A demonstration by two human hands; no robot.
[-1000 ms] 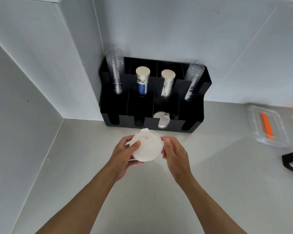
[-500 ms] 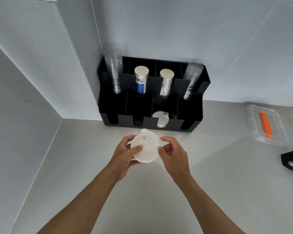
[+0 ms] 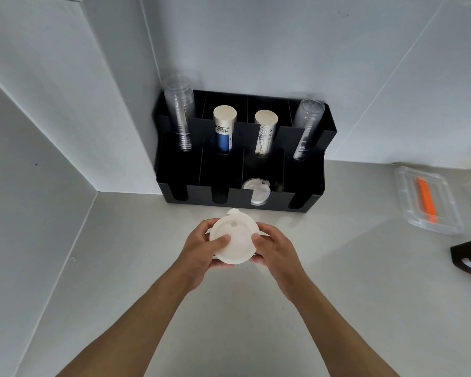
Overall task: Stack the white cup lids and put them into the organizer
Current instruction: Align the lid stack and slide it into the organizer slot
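Before the black organizer [image 3: 242, 170], left hand [image 3: 201, 251] and right hand [image 3: 276, 250] grip stacked white lids [image 3: 234, 239] near a clear tray [image 3: 430, 200].

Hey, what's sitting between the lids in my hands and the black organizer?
Nothing: in the head view only bare grey counter separates the held white lids from the organizer, whose front slot already holds white lids.

We find no legible text: the printing on the blue-and-white paper cup stack [image 3: 224, 131] and the patterned paper cup stack [image 3: 264, 134] in the organizer [image 3: 305, 186] is too small to read.
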